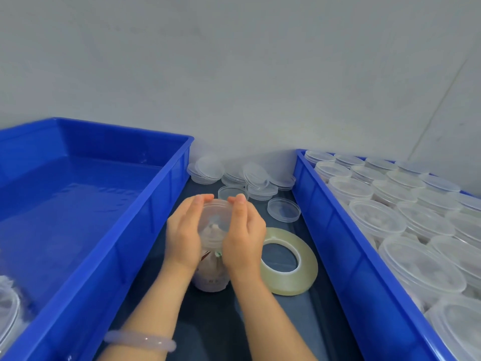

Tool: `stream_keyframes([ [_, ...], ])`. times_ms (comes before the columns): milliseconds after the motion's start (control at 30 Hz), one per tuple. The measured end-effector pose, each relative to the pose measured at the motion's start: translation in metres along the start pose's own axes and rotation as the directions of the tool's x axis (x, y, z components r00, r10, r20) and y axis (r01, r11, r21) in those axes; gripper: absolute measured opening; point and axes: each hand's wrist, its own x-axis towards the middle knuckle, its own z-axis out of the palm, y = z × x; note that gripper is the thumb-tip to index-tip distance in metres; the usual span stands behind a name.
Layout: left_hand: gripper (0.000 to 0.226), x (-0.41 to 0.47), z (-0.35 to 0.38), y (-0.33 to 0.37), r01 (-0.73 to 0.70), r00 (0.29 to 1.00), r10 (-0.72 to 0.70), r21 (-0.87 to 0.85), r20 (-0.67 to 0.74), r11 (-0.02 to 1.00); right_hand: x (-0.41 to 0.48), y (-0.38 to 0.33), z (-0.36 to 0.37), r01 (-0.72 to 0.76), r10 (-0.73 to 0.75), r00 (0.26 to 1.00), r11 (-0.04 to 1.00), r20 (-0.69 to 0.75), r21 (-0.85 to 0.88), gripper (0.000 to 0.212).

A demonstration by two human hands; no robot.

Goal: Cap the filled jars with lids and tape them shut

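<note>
A clear filled jar (212,272) stands on the dark table between two blue bins, with a clear lid (216,214) on its top. My left hand (186,230) and my right hand (244,233) lie against opposite sides of the lid, fingers curved round its rim. A large roll of clear tape (289,261) lies flat just right of the jar, touching my right hand's edge. Several loose clear lids (244,178) are piled at the back by the wall. Several lidded jars (390,204) fill the right bin.
The left blue bin (125,246) is mostly bare, with one clear container (9,308) in its near left corner. The right blue bin (338,256) flanks the narrow table strip. A grey wall closes the back. A pale bangle (140,340) sits on my left wrist.
</note>
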Motion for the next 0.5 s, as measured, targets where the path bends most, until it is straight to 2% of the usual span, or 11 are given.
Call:
stream_keyframes([
  [33, 0.032, 0.0, -0.004, 0.002, 0.063, 0.997, -0.061, -0.045, 0.053, 0.997, 0.001, -0.001, 0.0, -0.009, 0.009, 1.0, 1.0, 0.006, -0.015, 0.037],
  [100, 0.062, 0.005, -0.013, 0.007, 0.237, 0.964, -0.217, -0.13, 0.154, 0.963, 0.004, -0.001, -0.001, -0.017, 0.018, 0.999, 1.0, 0.029, -0.021, 0.042],
  [167, 0.074, 0.008, -0.014, 0.013, 0.309, 0.943, -0.291, -0.102, 0.161, 0.945, 0.005, -0.001, -0.003, -0.038, 0.041, 0.996, 0.999, 0.077, -0.036, 0.041],
  [267, 0.053, 0.006, -0.003, 0.013, 0.21, 0.976, -0.211, 0.009, 0.052, 0.978, 0.008, -0.004, -0.01, -0.096, 0.104, 0.967, 0.994, 0.232, -0.044, 0.037],
  [333, 0.045, 0.003, 0.003, 0.01, 0.172, 0.985, -0.171, 0.023, -0.031, 0.985, 0.007, -0.007, -0.016, -0.131, 0.118, 0.954, 0.991, 0.276, 0.028, 0.053],
  [433, 0.044, 0.003, 0.009, 0.006, 0.148, 0.986, -0.146, 0.018, -0.085, 0.989, 0.002, -0.01, -0.014, -0.113, 0.091, 0.982, 0.986, 0.166, 0.125, 0.057],
  [500, 0.041, 0.001, 0.01, 0.005, 0.144, 0.986, -0.141, 0.024, -0.084, 0.989, -0.001, -0.007, -0.009, -0.067, 0.062, 0.997, 0.993, 0.053, 0.099, 0.046],
])
